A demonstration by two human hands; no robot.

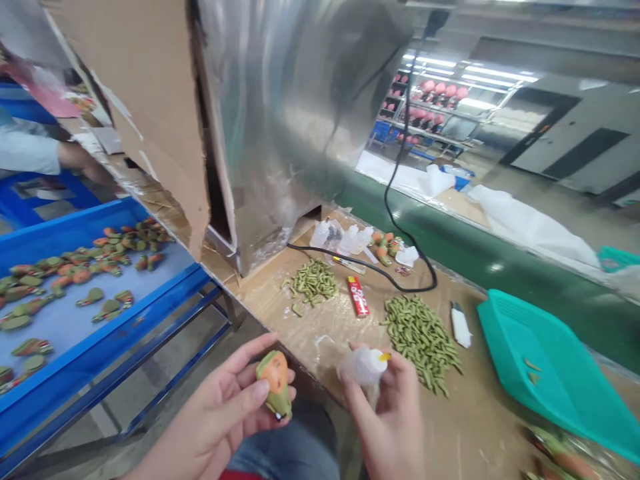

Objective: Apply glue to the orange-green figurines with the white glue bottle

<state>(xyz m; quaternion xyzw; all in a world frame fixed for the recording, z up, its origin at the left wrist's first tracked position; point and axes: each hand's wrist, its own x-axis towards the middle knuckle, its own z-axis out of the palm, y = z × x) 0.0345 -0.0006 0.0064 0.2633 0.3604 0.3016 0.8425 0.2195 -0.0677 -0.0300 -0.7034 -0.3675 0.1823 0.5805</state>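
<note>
My left hand [235, 400] is closed on a small green and orange painted figurine [276, 383], its orange side facing up between thumb and fingers. In my right hand [387, 417] is a white squeeze bottle [364, 366] with a yellow tip, tilted above the table's front edge. The bottle and the figurine are apart. Beyond my right hand spreads a large pile of small green curved pieces [420, 337]. A smaller pile of green pieces [315, 281] lies farther back, with a red and yellow packet [358, 297] between the two piles.
A teal tray [545, 360] with a few pieces stands at right, beside a white-handled tool [460, 325]. Several squeeze bottles [349, 239] and a black cable [400, 283] lie at the back. At left, a blue tray [165, 303] holds many figurines; a co-worker's arm [75, 157] shows beyond.
</note>
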